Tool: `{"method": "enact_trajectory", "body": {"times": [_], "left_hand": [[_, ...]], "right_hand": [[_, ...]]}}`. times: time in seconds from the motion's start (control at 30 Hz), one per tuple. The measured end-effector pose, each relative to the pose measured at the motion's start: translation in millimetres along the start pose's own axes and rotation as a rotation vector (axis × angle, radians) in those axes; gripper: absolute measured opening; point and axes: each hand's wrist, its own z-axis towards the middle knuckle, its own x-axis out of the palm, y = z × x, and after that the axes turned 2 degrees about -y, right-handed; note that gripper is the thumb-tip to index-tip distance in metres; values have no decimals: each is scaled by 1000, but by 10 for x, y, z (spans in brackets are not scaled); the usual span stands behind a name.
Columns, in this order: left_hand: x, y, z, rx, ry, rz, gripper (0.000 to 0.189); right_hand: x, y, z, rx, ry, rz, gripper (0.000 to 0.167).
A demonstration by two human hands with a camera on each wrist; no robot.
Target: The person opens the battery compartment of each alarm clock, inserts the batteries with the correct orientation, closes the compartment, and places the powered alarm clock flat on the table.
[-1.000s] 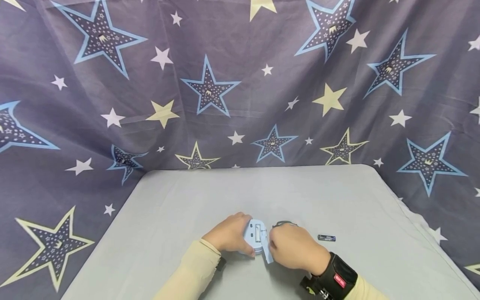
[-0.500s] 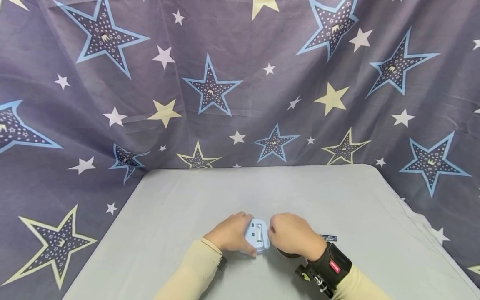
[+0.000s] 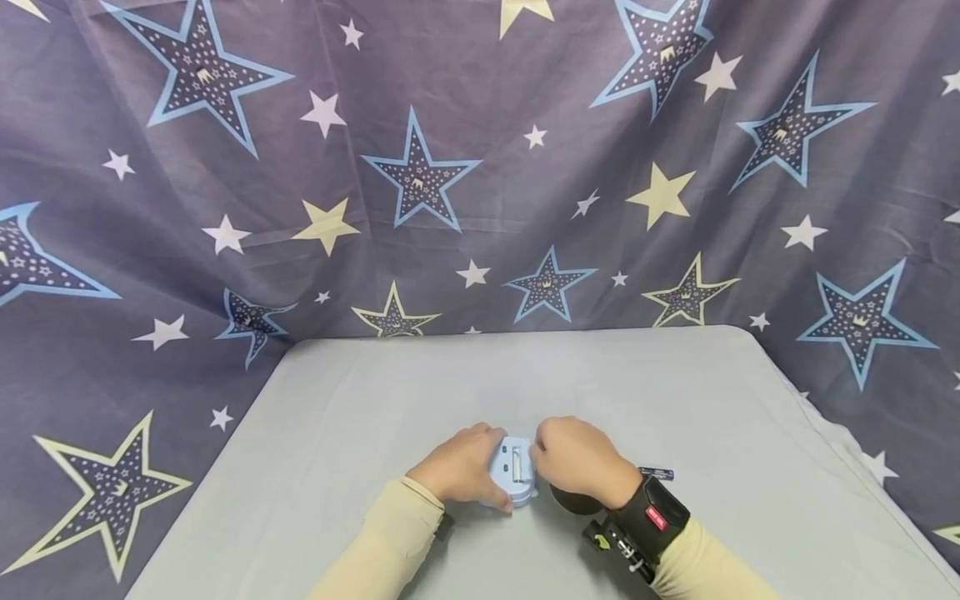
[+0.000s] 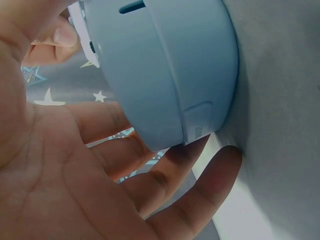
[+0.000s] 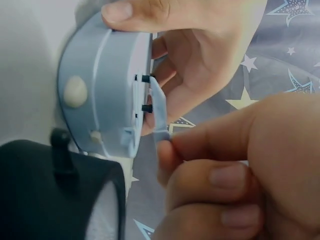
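A light blue rounded clock rests on the table with its back up, showing two dark knobs and a narrow pale slot. My left hand grips its side, thumb at the near edge and fingers around the far side. Close to its right edge is my right hand. In the right wrist view, thumb and forefinger pinch one end of a thin light blue battery cover, whose other end stands by the dark knobs. The right fist hides most of that cover in the head view.
A dark battery lies on the grey table, just right of my right wrist. Under that wrist sits a black round object, with a pale inside in the right wrist view. A star-patterned curtain hangs behind.
My right hand has turned and shifted slightly up and left, taking the cover from the clock's lower right to its right edge. The left hand holds the clock in place.
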Motion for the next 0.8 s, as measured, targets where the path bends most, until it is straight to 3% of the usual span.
{"method": "enact_trajectory", "body": {"times": [0.27,0.8], "left_hand": [[-3,-2,-6,-7,6,3,102],[-7,-16,-9,-13,9,6,99]], "right_hand": [[71,-20,29,22,14,47,21],[127,-18,45,28,15,64,19]]}}
